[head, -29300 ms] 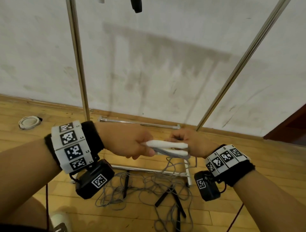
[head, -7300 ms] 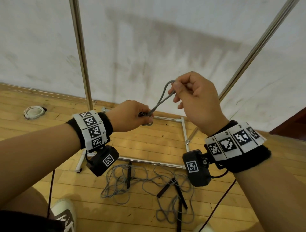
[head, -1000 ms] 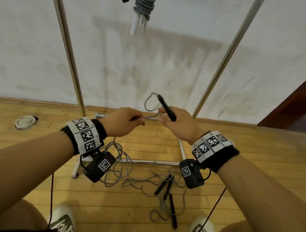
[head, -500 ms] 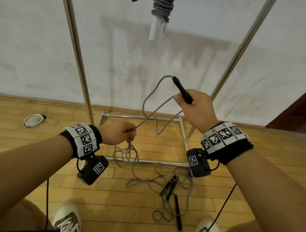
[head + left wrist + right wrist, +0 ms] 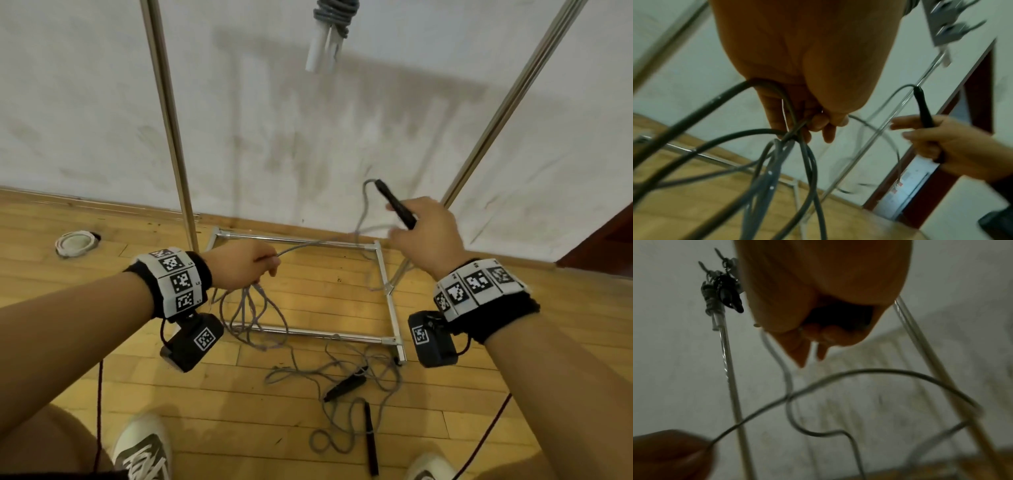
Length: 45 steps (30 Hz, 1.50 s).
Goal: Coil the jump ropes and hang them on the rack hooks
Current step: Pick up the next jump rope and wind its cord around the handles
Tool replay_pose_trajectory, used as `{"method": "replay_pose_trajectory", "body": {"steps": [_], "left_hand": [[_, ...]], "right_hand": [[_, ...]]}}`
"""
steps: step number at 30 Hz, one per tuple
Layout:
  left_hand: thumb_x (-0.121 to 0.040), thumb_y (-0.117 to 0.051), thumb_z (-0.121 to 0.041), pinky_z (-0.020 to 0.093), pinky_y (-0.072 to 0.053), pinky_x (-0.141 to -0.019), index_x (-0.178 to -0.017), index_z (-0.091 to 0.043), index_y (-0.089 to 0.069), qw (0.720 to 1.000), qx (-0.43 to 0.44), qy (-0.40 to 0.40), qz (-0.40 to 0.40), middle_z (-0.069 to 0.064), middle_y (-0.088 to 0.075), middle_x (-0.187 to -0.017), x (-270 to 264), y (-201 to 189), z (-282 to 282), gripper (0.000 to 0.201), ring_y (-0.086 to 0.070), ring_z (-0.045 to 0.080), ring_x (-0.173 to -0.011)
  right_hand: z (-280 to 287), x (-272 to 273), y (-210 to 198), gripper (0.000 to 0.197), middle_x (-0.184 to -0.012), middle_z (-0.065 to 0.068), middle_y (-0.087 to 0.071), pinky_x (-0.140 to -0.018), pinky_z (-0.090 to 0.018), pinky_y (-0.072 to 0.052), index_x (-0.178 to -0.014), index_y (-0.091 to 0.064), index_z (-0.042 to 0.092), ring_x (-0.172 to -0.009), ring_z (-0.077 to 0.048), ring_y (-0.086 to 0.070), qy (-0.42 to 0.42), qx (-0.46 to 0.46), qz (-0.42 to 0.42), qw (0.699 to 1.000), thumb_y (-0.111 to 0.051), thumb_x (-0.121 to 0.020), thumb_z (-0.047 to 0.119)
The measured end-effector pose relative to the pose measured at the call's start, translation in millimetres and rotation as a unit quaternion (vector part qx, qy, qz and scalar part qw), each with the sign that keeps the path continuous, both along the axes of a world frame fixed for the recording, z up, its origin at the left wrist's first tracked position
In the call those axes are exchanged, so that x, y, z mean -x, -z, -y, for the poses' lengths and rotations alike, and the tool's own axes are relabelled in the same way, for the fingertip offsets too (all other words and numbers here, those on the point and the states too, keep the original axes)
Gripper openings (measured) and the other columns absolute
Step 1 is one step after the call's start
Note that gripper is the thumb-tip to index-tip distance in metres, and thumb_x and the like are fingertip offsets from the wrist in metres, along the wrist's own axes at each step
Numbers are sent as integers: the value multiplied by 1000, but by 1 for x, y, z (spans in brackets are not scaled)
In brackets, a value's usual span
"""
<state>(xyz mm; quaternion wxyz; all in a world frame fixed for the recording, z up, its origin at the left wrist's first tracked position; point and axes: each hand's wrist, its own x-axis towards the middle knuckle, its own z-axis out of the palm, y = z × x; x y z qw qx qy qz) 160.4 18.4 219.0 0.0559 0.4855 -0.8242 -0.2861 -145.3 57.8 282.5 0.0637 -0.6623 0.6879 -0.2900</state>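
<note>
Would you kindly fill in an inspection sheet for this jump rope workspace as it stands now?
Surface: wooden plank floor.
Job's things: grey jump rope with white handles hangs coiled above; steel rack frame on the floor.
Clutter: white round object by the wall.
Grippers: left hand grips gathered grey rope loops; right hand holds a black rope handle.
Cables: tangled grey rope with black handles on the floor.
Surroundings: stained white wall.
</note>
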Motion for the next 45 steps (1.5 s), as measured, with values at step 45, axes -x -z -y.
{"method": "replay_pose_trajectory", "body": {"steps": [45], "left_hand": [[-94,-62,-34,21,-43,-49,-71,-11,-66,977,24,-46,-207,-1,-60,-51,22,-56,-6,33,-52,9,-46]], "right_hand": [[-10,-85,4,16,-70,9,-72,-51,-23,-42,-80,-73,22,-50,-8,-55,-180,-71,193,962,-65,-92,30]]}}
